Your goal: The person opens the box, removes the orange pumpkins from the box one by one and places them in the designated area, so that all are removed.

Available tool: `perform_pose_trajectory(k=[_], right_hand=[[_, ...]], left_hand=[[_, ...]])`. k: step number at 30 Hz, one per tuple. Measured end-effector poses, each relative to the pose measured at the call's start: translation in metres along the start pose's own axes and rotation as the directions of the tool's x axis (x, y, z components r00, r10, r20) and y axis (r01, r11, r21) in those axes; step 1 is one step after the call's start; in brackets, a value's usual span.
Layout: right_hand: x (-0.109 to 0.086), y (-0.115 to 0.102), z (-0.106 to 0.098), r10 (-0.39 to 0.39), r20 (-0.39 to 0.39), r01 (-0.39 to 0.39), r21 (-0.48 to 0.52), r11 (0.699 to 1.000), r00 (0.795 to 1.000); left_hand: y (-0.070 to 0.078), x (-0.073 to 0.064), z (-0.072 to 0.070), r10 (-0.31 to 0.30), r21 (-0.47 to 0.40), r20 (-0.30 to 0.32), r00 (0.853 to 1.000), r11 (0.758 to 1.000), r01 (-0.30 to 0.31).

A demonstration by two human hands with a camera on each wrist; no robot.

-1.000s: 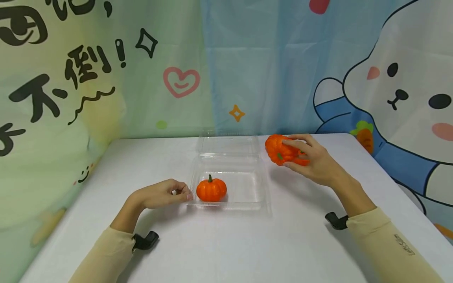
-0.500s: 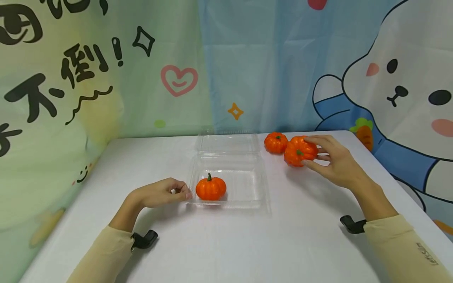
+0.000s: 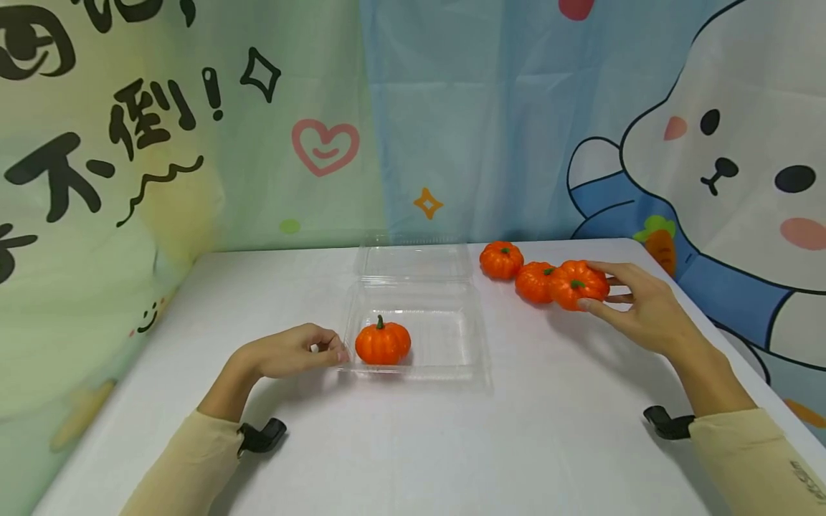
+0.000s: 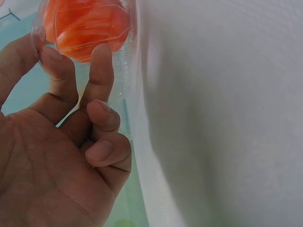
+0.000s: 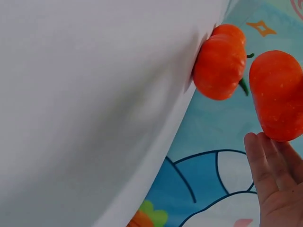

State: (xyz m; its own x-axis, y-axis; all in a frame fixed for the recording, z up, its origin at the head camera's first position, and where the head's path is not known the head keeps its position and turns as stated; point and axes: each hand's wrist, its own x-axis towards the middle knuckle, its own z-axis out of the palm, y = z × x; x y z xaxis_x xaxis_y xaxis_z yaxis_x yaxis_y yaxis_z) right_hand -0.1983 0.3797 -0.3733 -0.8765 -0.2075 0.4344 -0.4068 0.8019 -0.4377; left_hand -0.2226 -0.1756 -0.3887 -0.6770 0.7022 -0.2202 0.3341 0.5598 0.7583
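My left hand (image 3: 297,352) pinches the left front corner of a clear plastic clamshell box (image 3: 445,344), thumb and index finger at its rim in the left wrist view. The box stands with its lid (image 3: 413,261) folded back. Inside, at the left, sits a small orange pumpkin (image 3: 383,344) with a green stem. My right hand (image 3: 645,308) holds another pumpkin (image 3: 578,285) between thumb and fingers; in the right wrist view it hangs clear of the table. Left of it, a pumpkin (image 3: 533,282) is partly hidden behind it, and one more pumpkin (image 3: 501,260) rests farther back.
A white-covered table (image 3: 413,444) carries everything. Right behind its far edge hangs a printed curtain (image 3: 445,115) with a cartoon bear. Black wrist mounts (image 3: 263,435) stick out from both sleeves.
My right hand has moved right and slightly nearer with its pumpkin, uncovering two pumpkins behind it. The left hand and box stay put; the head view has shifted slightly.
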Motion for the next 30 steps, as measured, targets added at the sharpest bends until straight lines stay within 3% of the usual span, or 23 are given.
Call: perform_pose_trajectory(k=[8,15,24,30], right_hand=[[-0.01,0.012,-0.014,0.187,0.093,-0.186,-0.022,0.982,0.978],[-0.016,0.026,-0.011,0.195,0.138,-0.187,-0.07,0.98,0.971],[-0.019,0.032,-0.006,0.204,0.204,-0.2,-0.042,0.979,0.957],[-0.016,0.03,-0.002,0.234,0.271,-0.229,-0.051,0.972,0.934]], left_hand=[[0.0,0.002,-0.002,0.003,0.001,0.002,1.0,1.0,-0.003],[0.001,0.001,-0.002,0.001,-0.006,0.005,1.0,1.0,-0.001],[0.0,0.0,-0.001,-0.002,-0.013,0.009,1.0,1.0,0.002],[0.0,0.0,0.0,-0.008,-0.011,0.005,1.0,1.0,0.008]])
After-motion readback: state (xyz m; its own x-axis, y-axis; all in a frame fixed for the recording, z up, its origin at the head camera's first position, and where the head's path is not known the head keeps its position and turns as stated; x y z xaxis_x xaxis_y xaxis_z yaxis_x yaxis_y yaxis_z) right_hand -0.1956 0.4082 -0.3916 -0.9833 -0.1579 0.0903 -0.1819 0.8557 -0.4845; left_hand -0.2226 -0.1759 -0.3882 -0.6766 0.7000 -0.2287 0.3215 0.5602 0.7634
